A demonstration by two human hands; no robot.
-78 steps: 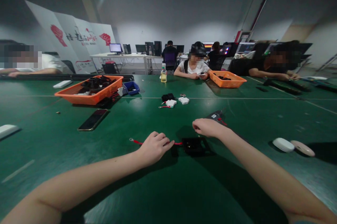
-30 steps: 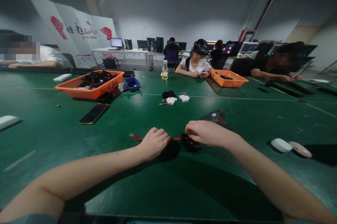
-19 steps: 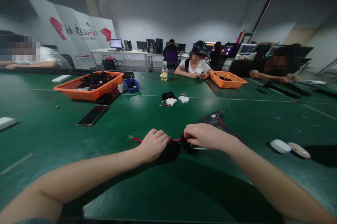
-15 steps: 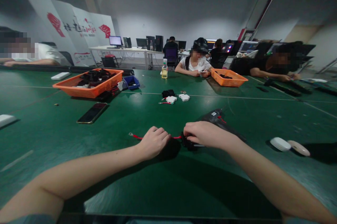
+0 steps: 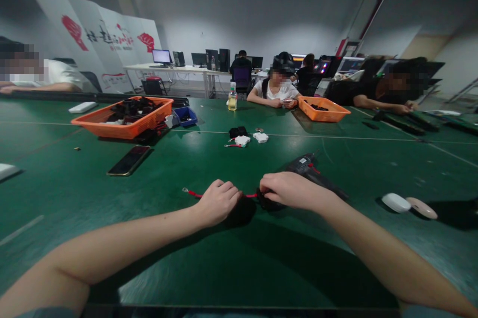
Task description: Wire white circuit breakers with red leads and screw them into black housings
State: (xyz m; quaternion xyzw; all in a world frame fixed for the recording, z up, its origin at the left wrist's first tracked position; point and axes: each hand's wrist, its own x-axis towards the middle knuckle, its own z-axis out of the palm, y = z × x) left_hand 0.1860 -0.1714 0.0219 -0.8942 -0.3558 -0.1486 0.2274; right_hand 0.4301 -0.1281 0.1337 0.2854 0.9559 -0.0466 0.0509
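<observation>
My left hand (image 5: 219, 202) is closed round a red cable (image 5: 194, 194), whose ring-shaped metal end sticks out to the left. The cable runs on to the right, into a small black part (image 5: 267, 201). My right hand (image 5: 286, 189) is closed on that black part and covers most of it, so its exact kind is hidden. Just behind my right hand lies a dark power drill (image 5: 306, 163) with a red trigger, on its side on the green table (image 5: 209, 258).
A phone (image 5: 129, 160) and an orange basket (image 5: 123, 126) of black parts lie to the left. White pieces (image 5: 242, 141) and a bottle (image 5: 232, 98) stand ahead. A second orange basket (image 5: 328, 112) is near a co-worker (image 5: 276, 89). A white case (image 5: 396, 203) lies at right.
The view has shifted very slightly. Both hands keep their hold on the cable and the black part, almost without moving.
</observation>
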